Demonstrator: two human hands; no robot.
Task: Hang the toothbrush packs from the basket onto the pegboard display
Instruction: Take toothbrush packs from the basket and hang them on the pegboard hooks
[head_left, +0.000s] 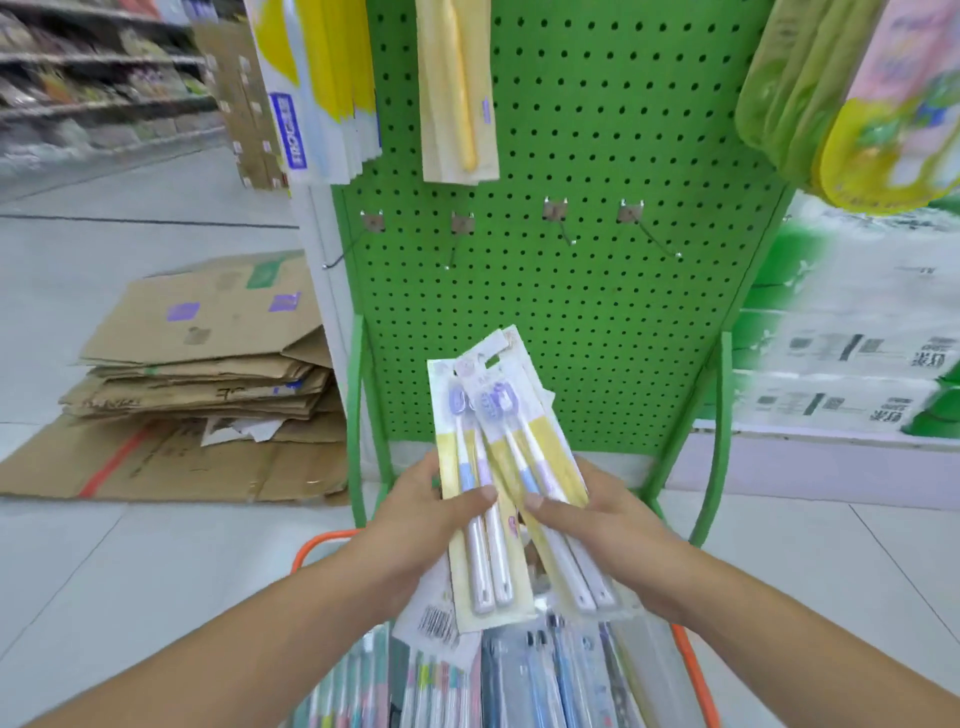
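Tiled floor (156, 561); flattened cardboard (202, 384)

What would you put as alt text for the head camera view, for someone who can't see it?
Two bare hands, left hand and right hand, hold a fanned bunch of yellow-and-white carded toothbrush packs above an orange-rimmed basket of more packs, facing a green perforated metal pegboard. Four bare metal hooks stick out in a row; flattened brown cardboard boxes lie on the floor to the left.

Both hands hold a fanned bunch of toothbrush packs (498, 467) above the orange-rimmed basket (691, 670): the left hand (421, 525) grips the left packs, the right hand (597, 525) the right ones. Behind stands the green pegboard (597, 322) with four bare hooks (563, 228); flattened cardboard (202, 374) lies at left.
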